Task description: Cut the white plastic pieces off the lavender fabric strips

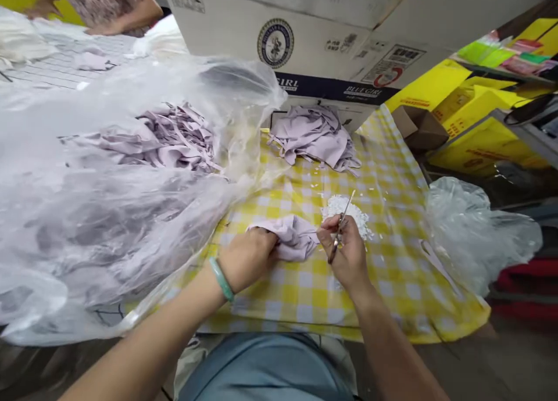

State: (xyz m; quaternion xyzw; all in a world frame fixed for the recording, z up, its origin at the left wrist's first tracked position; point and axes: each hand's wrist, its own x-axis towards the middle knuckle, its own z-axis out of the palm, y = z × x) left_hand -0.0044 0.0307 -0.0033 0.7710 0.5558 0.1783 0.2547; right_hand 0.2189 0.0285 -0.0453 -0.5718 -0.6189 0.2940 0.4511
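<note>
Left fingers [264, 241] bunched on my mauve cloth [294, 236]; R fingers [325, 238], w/ scissors [344, 215], seem to pinch its edge.
Cloth's btwn my hands, over checked surface [305, 285], long side L–R. Scissors point away from me, leaning R. Looks like trimming; next move prob. needs cloth held tight.

This looks like a garment workshop: scissors [340, 229] in the right hand [349, 250], white scraps [360, 218] just past it, a pile of mauve cloth [318, 133] farther ahead, a bag [35, 151] of more beside the left hand [248, 258]. Well beyond that hand, another person's arm [133, 15] lies over a second worktop [47, 72].
</note>
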